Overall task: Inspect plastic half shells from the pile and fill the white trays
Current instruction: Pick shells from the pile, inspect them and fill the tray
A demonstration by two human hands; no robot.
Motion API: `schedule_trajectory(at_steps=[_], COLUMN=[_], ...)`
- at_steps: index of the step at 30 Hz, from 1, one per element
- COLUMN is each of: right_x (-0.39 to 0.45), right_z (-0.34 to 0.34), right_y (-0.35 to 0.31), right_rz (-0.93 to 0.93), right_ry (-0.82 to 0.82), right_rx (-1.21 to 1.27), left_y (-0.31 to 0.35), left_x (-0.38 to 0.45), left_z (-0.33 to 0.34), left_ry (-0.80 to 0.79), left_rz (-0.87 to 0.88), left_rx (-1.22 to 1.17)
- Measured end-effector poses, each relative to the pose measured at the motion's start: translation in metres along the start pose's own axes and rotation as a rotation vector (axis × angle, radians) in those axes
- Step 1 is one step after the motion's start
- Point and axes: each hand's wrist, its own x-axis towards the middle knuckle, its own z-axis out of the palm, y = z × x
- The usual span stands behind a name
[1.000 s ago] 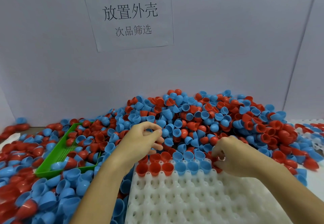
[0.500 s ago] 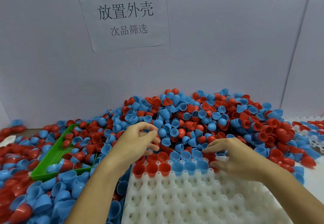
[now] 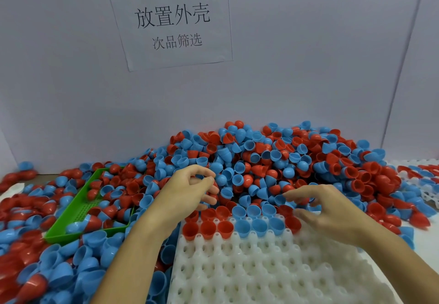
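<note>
Two rows of the white tray [image 3: 273,275] are filled; the left hand [image 3: 187,194] pinches a red half shell [image 3: 215,188], the right hand [image 3: 332,211] hovers loosely open, and seated shells at 12 o'clock could be knocked loose.

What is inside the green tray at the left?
Red and blue shells lie in the green tray, mostly at its far end and near edge. A patch of its perforated floor shows. The floor under the shells is covered.

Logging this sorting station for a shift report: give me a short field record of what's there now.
tray: white tray, only far rows filled
filled cells: red shells left, blue shells right
pile: mixed red and blue half shells behind tray
left hand: fingers curled at pile edge, hold unclear
right hand: fingers spread above tray's far edge
other: green tray left; paper sign
</note>
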Motion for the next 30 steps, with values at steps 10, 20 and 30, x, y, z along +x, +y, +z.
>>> schedule_trajectory(at_steps=[10,20,30], right_x=[-0.001,0.001,0.003], right_z=[0.003,0.004,0.007], right_y=[0.016,0.009,0.0], right_rz=[0.058,0.007,-0.058], right_ry=[-0.054,-0.006,-0.067], right_rx=[0.071,0.061,-0.123], left_y=[0.007,0.012,0.01], left_x=[-0.008,-0.018,-0.014], left_z=[0.013,0.033,0.025], left_ry=[-0.156,-0.379,-0.343], left_rz=[0.178,0.224,0.246], left_rx=[0.303,0.521,0.521])
